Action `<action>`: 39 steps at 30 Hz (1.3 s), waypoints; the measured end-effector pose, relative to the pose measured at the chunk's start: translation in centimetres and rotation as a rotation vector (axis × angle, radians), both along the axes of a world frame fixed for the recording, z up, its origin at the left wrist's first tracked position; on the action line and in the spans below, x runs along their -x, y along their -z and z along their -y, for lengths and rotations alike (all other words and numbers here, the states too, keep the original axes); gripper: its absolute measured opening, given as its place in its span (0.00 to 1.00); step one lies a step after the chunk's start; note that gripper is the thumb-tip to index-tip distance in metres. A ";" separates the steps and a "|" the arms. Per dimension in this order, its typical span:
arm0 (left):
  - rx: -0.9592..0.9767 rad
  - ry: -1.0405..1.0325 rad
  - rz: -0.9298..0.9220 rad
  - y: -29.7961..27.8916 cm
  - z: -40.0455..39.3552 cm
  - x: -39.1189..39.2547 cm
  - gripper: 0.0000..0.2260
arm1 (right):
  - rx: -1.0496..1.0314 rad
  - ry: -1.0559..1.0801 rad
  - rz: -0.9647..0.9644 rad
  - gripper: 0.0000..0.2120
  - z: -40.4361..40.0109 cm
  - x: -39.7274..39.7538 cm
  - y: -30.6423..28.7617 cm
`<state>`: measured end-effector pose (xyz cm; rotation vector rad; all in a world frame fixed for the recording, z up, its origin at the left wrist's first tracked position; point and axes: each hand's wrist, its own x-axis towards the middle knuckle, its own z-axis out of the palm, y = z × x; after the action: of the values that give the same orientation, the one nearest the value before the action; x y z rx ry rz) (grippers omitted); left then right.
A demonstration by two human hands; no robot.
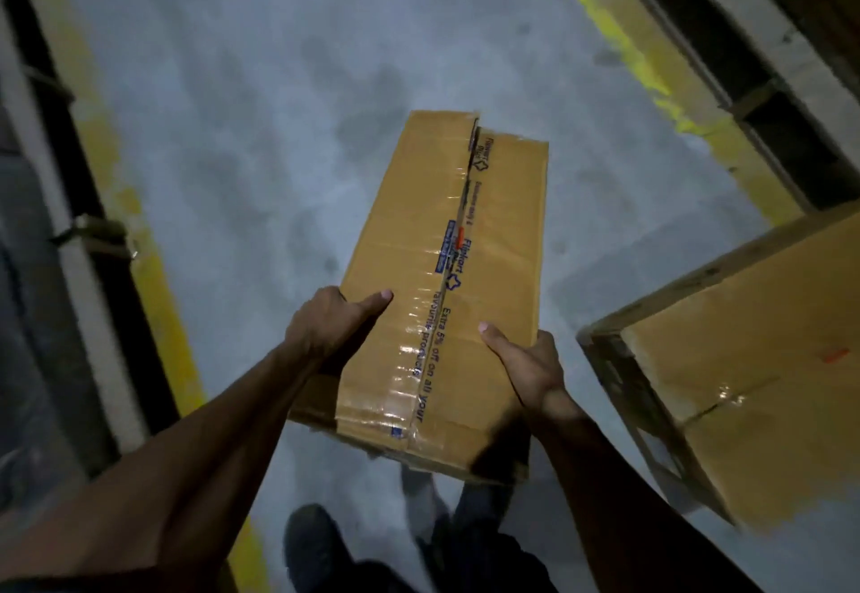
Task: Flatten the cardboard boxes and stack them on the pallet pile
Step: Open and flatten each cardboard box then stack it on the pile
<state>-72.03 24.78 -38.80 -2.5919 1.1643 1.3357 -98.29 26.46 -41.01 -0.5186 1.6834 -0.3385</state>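
The box (437, 294) is held out in front of the body above the floor (260, 136), gripped at its near end by the left hand (325, 327) on the left edge and the right hand (526, 369) on the right edge, thumbs laid on top and fingers curled under, probably so that it can be carried level to the pile (754, 360) lying near on the right. It is seen as long, brown and already flattened, with a taped centre seam, blue print along the tape and a split at its far end.
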 end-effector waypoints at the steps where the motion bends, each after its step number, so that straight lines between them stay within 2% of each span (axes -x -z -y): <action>1: 0.004 -0.062 0.010 0.1 -2.2 -1.2 0.36 | 0.004 -0.055 -0.005 0.32 -0.9 -1.4 0.3; 3: 0.026 -0.190 0.018 0.6 -6.4 -3.4 0.41 | 0.014 -0.126 -0.004 0.37 -2.4 -4.1 0.8; 6: 0.068 -0.354 0.021 2.0 -12.5 -6.6 0.44 | 0.046 -0.246 -0.027 0.36 -4.8 -7.9 1.2; 10: 0.120 -0.501 0.084 3.8 -20.0 -10.0 0.40 | 0.100 -0.448 -0.057 0.39 -8.5 -13.0 2.8; 15: 0.142 -0.628 0.137 7.9 -27.8 -13.7 0.37 | 0.190 -0.600 -0.131 0.46 -14.1 -18.9 6.9; 18: 0.179 -0.672 0.116 10.8 -31.0 -15.2 0.46 | 0.224 -0.617 -0.142 0.48 -17.0 -20.9 9.4; 23: 0.216 -0.597 0.138 14.5 -34.2 -15.5 0.37 | 0.257 -0.575 -0.189 0.49 -21.2 -21.5 13.1; 28: 0.274 -0.610 0.098 16.2 -36.2 -16.0 0.35 | 0.348 -0.566 -0.266 0.40 -22.7 -22.2 14.9; 30: 0.300 -0.593 0.107 16.5 -36.3 -16.3 0.34 | 0.407 -0.574 -0.306 0.40 -23.1 -22.5 15.1; 33: 0.359 -0.553 0.097 16.8 -37.2 -15.9 0.39 | 0.490 -0.605 -0.385 0.42 -24.4 -22.4 15.0; 36: 0.511 -0.427 0.091 16.6 -39.7 -14.8 0.39 | 0.582 -0.764 -0.473 0.38 -26.7 -22.0 13.8; 39: 0.446 -0.261 0.103 16.7 -42.8 -13.8 0.33 | 0.564 -0.965 -0.502 0.36 -29.4 -21.0 12.5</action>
<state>-58.21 67.55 -55.52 -3.1781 1.2667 1.0521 -77.34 55.88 -53.54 -1.8614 1.5730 0.0550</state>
